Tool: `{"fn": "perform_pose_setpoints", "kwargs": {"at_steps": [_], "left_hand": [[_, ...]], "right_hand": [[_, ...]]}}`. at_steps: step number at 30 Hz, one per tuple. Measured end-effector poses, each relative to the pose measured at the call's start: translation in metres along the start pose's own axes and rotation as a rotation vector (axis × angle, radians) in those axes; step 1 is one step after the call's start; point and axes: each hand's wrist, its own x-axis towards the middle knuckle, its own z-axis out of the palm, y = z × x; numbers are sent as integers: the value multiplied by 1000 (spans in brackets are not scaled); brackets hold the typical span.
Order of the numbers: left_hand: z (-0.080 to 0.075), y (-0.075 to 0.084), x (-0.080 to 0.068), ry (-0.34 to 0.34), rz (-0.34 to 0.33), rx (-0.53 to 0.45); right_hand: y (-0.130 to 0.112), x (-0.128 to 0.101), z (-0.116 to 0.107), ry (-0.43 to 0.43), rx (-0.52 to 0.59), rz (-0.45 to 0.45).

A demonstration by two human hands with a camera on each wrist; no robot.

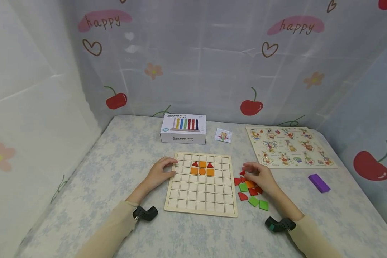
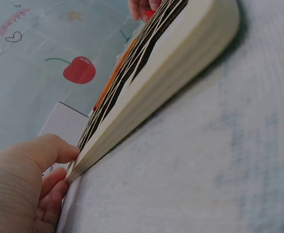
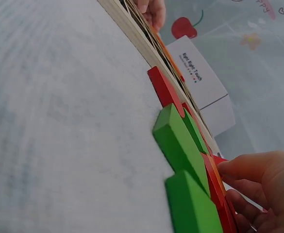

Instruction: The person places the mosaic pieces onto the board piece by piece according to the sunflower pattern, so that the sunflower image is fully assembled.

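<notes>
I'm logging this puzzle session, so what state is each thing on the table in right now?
Wooden grid board: flat, seven orange and red pieces in its upper rows.
Left hand: fingers resting on the board's left edge.
Right hand: fingers on the loose red, orange and green wooden pieces.
White toy box: closed.
Purple block: lying apart.

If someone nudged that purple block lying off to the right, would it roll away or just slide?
The purple block would probably slide, not roll: it looks flat-sided and lies on its long face. It seems solid and stiff, likely light for its size. The patterned tablecloth may add a little drag.
</notes>
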Motion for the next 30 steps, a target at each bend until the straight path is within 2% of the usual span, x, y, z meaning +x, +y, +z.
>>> {"fn": "perform_pose_setpoints", "kwargs": {"at_steps": [7,15,23,30], "left_hand": [[0,-1,0,1,-7,-1],[1,-2,1,1,-8,0],[1,0,1,5,-9,15],[0,1,0,4,-3,11]], "right_hand": [[0,4,1,46,-3,37],[1,4,1,5,-42,16],[0,4,-1,20,-50,7],[-20,4,12,37,-20,-41]]}}
